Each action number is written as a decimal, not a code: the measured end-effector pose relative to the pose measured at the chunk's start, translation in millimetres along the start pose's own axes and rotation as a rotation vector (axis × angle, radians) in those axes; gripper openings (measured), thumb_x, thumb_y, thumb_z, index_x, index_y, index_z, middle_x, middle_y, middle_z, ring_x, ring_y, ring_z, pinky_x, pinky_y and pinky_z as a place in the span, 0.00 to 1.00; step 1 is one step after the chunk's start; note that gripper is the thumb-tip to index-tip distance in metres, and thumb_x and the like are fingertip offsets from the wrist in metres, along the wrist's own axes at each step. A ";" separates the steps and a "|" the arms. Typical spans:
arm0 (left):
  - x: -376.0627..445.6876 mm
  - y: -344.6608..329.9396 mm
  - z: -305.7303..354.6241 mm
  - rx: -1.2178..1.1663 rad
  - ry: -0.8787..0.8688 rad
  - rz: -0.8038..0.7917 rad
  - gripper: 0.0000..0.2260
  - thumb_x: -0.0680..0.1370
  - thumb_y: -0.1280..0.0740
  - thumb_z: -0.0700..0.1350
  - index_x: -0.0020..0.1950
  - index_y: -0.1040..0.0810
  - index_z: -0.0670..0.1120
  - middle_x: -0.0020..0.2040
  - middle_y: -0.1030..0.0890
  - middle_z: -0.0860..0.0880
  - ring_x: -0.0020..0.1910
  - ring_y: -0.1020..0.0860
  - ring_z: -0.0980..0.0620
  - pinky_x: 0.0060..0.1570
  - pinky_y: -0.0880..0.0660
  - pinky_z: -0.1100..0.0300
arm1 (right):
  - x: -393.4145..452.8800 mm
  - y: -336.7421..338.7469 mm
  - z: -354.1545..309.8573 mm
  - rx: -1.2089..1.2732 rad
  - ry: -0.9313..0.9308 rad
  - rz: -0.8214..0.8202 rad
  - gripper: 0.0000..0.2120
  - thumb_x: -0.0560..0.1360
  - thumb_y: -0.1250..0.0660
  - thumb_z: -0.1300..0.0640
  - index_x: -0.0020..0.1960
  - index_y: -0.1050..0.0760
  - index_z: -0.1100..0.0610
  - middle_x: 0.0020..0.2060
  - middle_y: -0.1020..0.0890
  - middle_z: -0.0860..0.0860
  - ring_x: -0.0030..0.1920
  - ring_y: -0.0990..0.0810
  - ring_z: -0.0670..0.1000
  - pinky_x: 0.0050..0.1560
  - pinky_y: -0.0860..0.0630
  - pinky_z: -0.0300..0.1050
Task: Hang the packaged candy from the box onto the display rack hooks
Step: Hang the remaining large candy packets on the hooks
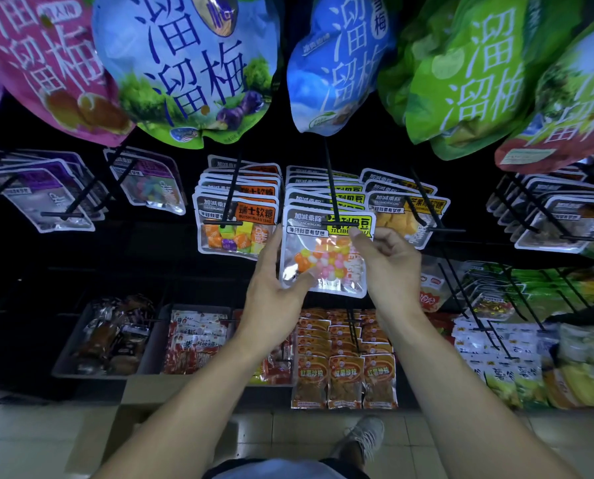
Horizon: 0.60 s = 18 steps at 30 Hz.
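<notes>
Your left hand (271,281) and right hand (388,261) clamp 1 candy packet (326,254) at the hook (333,198), 12 o'clock of your hands. Several packets already hang behind; seating appears unfinished.

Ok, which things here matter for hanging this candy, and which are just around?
In the job: jelly bean packet, left hand, right hand, black hook, cardboard box.
Just around: big plum bags, orange soft-candy packets, snack tray.
</notes>
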<state>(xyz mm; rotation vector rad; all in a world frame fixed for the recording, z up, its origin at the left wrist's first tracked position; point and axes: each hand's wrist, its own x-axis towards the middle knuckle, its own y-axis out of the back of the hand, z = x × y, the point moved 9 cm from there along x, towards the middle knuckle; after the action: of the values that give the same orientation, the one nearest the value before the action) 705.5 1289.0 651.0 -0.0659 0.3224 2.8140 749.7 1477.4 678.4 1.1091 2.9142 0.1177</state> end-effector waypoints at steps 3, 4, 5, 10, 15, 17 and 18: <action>-0.5 -1.5 2.7 -0.002 -0.010 -0.017 0.38 0.80 0.28 0.49 0.83 0.48 0.60 0.83 0.42 0.59 0.81 0.41 0.57 0.74 0.39 0.62 | 1.4 0.4 -2.2 0.004 0.004 0.015 0.12 0.77 0.26 0.51 0.46 0.22 0.60 0.37 0.24 0.57 0.38 0.25 0.51 0.44 0.27 0.44; -0.6 -1.3 4.1 -0.001 -0.014 -0.016 0.38 0.80 0.28 0.49 0.83 0.48 0.60 0.83 0.42 0.58 0.81 0.42 0.57 0.76 0.40 0.58 | 2.2 0.4 -2.5 0.000 0.006 0.016 0.12 0.77 0.26 0.52 0.46 0.22 0.60 0.37 0.24 0.57 0.38 0.26 0.51 0.42 0.27 0.42; -0.6 -0.7 5.2 0.000 -0.015 -0.013 0.38 0.80 0.28 0.49 0.83 0.48 0.60 0.83 0.42 0.59 0.81 0.42 0.57 0.77 0.41 0.55 | 2.8 0.2 -2.9 -0.005 0.009 0.015 0.12 0.77 0.27 0.52 0.46 0.22 0.60 0.37 0.24 0.57 0.38 0.27 0.51 0.40 0.28 0.40; -1.4 -0.1 6.4 0.013 -0.026 -0.013 0.38 0.80 0.28 0.49 0.83 0.48 0.60 0.84 0.45 0.60 0.82 0.44 0.57 0.77 0.42 0.56 | 5.4 -0.6 -3.0 -0.028 0.030 0.012 0.13 0.78 0.27 0.52 0.45 0.23 0.62 0.36 0.26 0.58 0.37 0.29 0.51 0.34 0.30 0.32; -3.7 -1.4 3.7 0.007 -0.019 -0.027 0.39 0.80 0.29 0.48 0.83 0.49 0.61 0.84 0.46 0.61 0.82 0.45 0.57 0.77 0.43 0.54 | 3.9 0.2 2.4 -0.028 0.016 0.000 0.16 0.77 0.27 0.51 0.47 0.24 0.64 0.35 0.27 0.58 0.36 0.29 0.51 0.34 0.30 0.32; -4.3 -2.2 2.4 0.004 -0.012 -0.033 0.39 0.81 0.29 0.47 0.83 0.49 0.61 0.84 0.46 0.61 0.82 0.45 0.57 0.75 0.42 0.58 | 3.6 0.8 5.0 -0.027 0.007 0.004 0.16 0.77 0.26 0.51 0.47 0.24 0.64 0.35 0.27 0.57 0.36 0.29 0.50 0.35 0.29 0.32; -4.2 -2.2 1.9 0.002 -0.010 -0.033 0.38 0.81 0.29 0.47 0.83 0.49 0.61 0.83 0.45 0.61 0.82 0.44 0.58 0.74 0.42 0.59 | 3.5 0.5 5.7 -0.024 0.005 0.003 0.16 0.77 0.26 0.51 0.47 0.24 0.64 0.35 0.27 0.57 0.36 0.29 0.50 0.34 0.29 0.32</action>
<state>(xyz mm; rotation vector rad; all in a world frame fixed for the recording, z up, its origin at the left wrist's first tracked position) 710.1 1290.2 652.7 -0.0558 0.3186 2.7803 747.7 1480.5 672.8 1.1116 2.9072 0.1554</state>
